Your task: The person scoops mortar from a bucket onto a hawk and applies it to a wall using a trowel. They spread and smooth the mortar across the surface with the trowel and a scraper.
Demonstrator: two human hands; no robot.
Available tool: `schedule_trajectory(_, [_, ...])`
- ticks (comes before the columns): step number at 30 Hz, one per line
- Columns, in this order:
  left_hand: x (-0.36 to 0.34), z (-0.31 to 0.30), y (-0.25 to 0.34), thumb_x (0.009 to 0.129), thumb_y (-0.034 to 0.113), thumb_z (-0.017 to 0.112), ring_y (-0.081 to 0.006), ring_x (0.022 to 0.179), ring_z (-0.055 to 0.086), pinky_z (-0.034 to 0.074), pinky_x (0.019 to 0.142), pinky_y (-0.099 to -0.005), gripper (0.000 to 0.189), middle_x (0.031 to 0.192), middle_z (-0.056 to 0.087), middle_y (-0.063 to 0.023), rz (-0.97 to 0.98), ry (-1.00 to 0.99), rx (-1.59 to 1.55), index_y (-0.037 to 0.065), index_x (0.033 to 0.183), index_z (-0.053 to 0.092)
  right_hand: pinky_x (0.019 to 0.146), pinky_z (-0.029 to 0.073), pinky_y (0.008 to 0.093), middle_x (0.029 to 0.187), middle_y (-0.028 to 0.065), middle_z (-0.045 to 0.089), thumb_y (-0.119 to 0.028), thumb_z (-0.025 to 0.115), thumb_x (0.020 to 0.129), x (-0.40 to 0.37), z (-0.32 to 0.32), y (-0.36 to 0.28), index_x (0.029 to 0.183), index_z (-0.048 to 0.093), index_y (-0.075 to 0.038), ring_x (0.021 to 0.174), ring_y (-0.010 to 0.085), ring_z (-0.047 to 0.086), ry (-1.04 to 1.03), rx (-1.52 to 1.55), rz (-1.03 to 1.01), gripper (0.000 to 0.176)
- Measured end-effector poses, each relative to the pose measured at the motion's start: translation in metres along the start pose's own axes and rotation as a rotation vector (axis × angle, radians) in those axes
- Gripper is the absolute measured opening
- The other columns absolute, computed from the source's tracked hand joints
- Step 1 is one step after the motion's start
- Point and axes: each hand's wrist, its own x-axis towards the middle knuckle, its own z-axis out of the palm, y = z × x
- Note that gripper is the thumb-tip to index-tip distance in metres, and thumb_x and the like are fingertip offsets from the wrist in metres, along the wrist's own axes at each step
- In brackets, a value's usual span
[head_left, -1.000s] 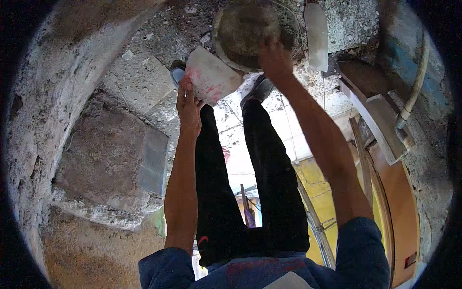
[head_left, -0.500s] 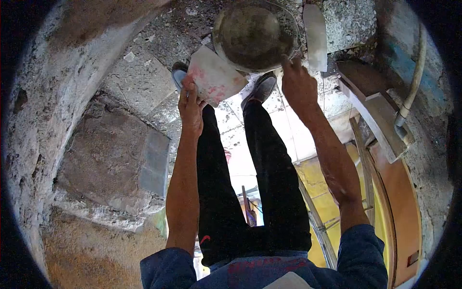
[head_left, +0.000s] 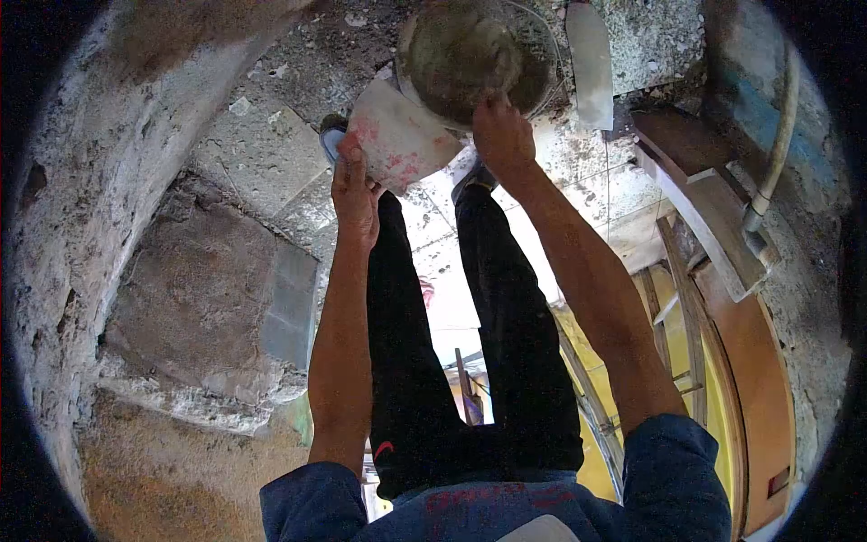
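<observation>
My left hand (head_left: 357, 199) is closed on the edge of a flat, pale sheet (head_left: 402, 135) with red stains, thumb on top. The sheet is tilted beside the near left rim of a round basin (head_left: 420, 77), which holds a grey, wet-looking mix (head_left: 461, 54). Over the basin's near edge, my right hand (head_left: 504, 140) reaches in with its fingers curled. A slim, handle-like thing seems to stick out from them toward the mix, but its shape blends into the grey.
A long, pale flat board (head_left: 591, 72) lies right of the basin. At left is a rough block-like masonry surface (head_left: 190, 298). A ledge (head_left: 713, 217) and a pipe (head_left: 777, 163) are on the right wall. Wooden poles (head_left: 682, 307) lean behind on the right.
My right hand has moved left and inward, from the basin's right edge to its near middle. The pale sheet in my left hand has shifted slightly and tilted.
</observation>
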Motion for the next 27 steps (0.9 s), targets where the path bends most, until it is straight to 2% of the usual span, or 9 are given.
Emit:
schedule_trajectory(2, [-0.002,0.005,0.003,0.108,0.037,0.055,-0.0313,0.144,0.043,0.04,0.116,-0.0523,0.057,0.162,0.039,-0.0081,0.024,-0.023,0.0,0.014,0.158,0.038,0.069,0.061,0.0523,0.115,0.0279,0.065,-0.014,0.06,0.091,-0.013,-0.006,0.006,0.133,0.058,-0.001,0.09,0.0417,0.073,-0.022,0.04,-0.047,0.044])
schedule_trajectory(5, [0.006,0.007,0.004,0.108,0.037,0.056,-0.0309,0.145,0.042,0.039,0.117,-0.0521,0.057,0.162,0.038,-0.0072,0.057,-0.042,0.001,0.015,0.158,0.038,0.074,0.061,0.0536,0.117,0.0266,0.066,-0.016,0.06,0.091,-0.017,-0.028,0.012,0.134,0.057,-0.001,0.087,0.0417,0.073,-0.272,0.002,-0.038,0.045])
schedule_trajectory(7, [0.01,0.005,0.004,0.108,0.037,0.056,-0.0307,0.146,0.041,0.039,0.117,-0.0521,0.057,0.162,0.038,-0.0067,0.061,-0.04,0.009,0.016,0.158,0.038,0.081,0.06,0.0545,0.117,0.0256,0.068,-0.018,0.057,0.095,-0.009,-0.027,0.023,0.139,0.054,-0.002,0.09,0.0415,0.073,-0.343,-0.191,0.018,0.047])
schedule_trajectory(8, [0.012,0.005,0.004,0.108,0.037,0.056,-0.0306,0.145,0.042,0.039,0.117,-0.0523,0.057,0.161,0.039,-0.0067,0.082,-0.02,0.029,0.016,0.158,0.039,0.086,0.058,0.0552,0.115,0.0237,0.071,-0.026,0.054,0.1,-0.008,-0.022,0.03,0.133,0.059,-0.003,0.096,0.0421,0.073,-0.123,-0.138,-0.018,0.04])
schedule_trajectory(9, [0.013,0.006,0.004,0.108,0.037,0.056,-0.0304,0.145,0.043,0.039,0.117,-0.0525,0.057,0.161,0.04,-0.0068,0.104,0.0,0.047,0.016,0.158,0.04,0.086,0.058,0.0552,0.115,0.0237,0.071,-0.026,0.054,0.1,0.002,-0.025,0.032,0.133,0.059,-0.003,0.096,0.0421,0.073,-0.121,-0.134,-0.016,0.04])
schedule_trajectory(11, [0.015,0.01,0.003,0.108,0.038,0.055,-0.0292,0.14,0.047,0.044,0.112,-0.0499,0.055,0.156,0.045,-0.0082,0.136,-0.003,0.041,0.014,0.155,0.041,0.087,0.058,0.0544,0.108,0.0221,0.073,-0.034,0.053,0.103,0.027,-0.038,0.033,0.131,0.063,-0.005,0.101,0.041,0.072,-0.504,-0.107,0.009,0.042])
schedule_trajectory(18, [0.028,0.012,0.001,0.108,0.041,0.055,-0.0248,0.134,0.054,0.05,0.106,-0.0424,0.054,0.148,0.053,-0.0081,0.222,-0.053,0.07,0.012,0.152,0.045,0.083,0.061,0.0511,0.106,0.0176,0.075,-0.052,0.056,0.1,0.035,-0.038,0.115,0.12,0.07,-0.009,0.099,0.0381,0.073,-0.371,0.155,-0.219,0.05])
schedule_trajectory(21, [0.03,0.014,0.0,0.108,0.041,0.054,-0.0234,0.133,0.054,0.05,0.107,-0.0408,0.053,0.147,0.053,-0.0079,0.251,-0.076,0.076,0.012,0.152,0.045,0.085,0.059,0.0515,0.101,0.0208,0.075,-0.053,0.059,0.098,0.035,-0.041,0.135,0.119,0.071,-0.008,0.098,0.0383,0.073,-0.47,0.492,-0.155,0.051])
schedule_trajectory(27, [0.032,0.024,-0.001,0.109,0.04,0.053,-0.0229,0.132,0.055,0.049,0.108,-0.0396,0.054,0.147,0.053,-0.008,0.223,-0.039,0.008,0.009,0.152,0.044,0.086,0.058,0.0462,0.101,0.0235,0.075,-0.054,0.062,0.099,0.01,-0.047,0.151,0.116,0.071,-0.007,0.095,0.0334,0.074,-0.501,0.505,-0.004,0.051])
